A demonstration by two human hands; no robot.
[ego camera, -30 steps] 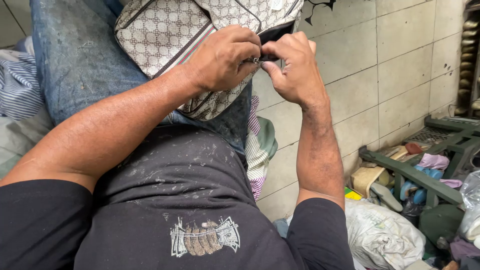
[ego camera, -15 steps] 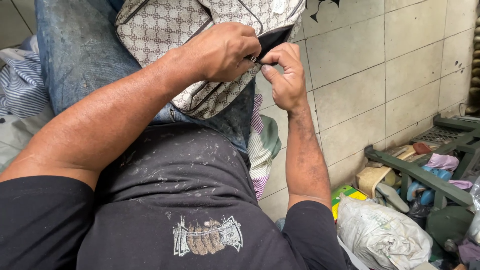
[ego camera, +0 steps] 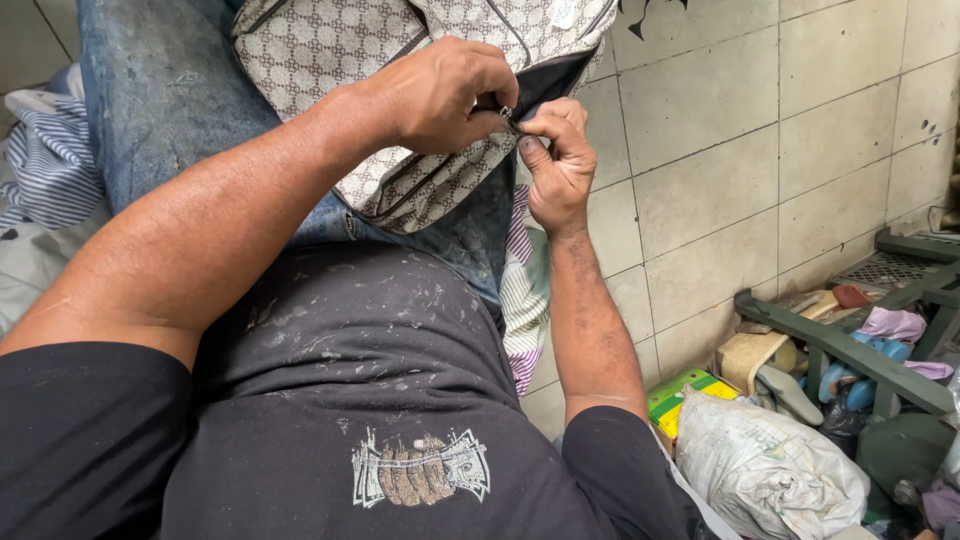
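A beige patterned bag (ego camera: 330, 50) with dark trim lies across my lap on my jeans. Its dark opening (ego camera: 555, 75) shows at the right edge. My left hand (ego camera: 445, 95) is closed on the bag's edge beside the zipper. My right hand (ego camera: 555, 165) pinches the small metal zipper pull (ego camera: 510, 115) between thumb and forefinger, just below the left hand. The two hands touch at the zipper. The pull itself is mostly hidden by my fingers.
Striped cloth (ego camera: 45, 165) lies at the left and another striped piece (ego camera: 525, 290) hangs by my right thigh. A tiled floor (ego camera: 720, 150) spreads to the right. A dark green plastic frame (ego camera: 850, 345), a white sack (ego camera: 770, 465), a green-yellow box (ego camera: 680, 400) and footwear clutter the lower right.
My right hand has dropped slightly and shifted its grip onto the zipper pull. The view has tilted a little, bringing the bag nearer to the top edge.
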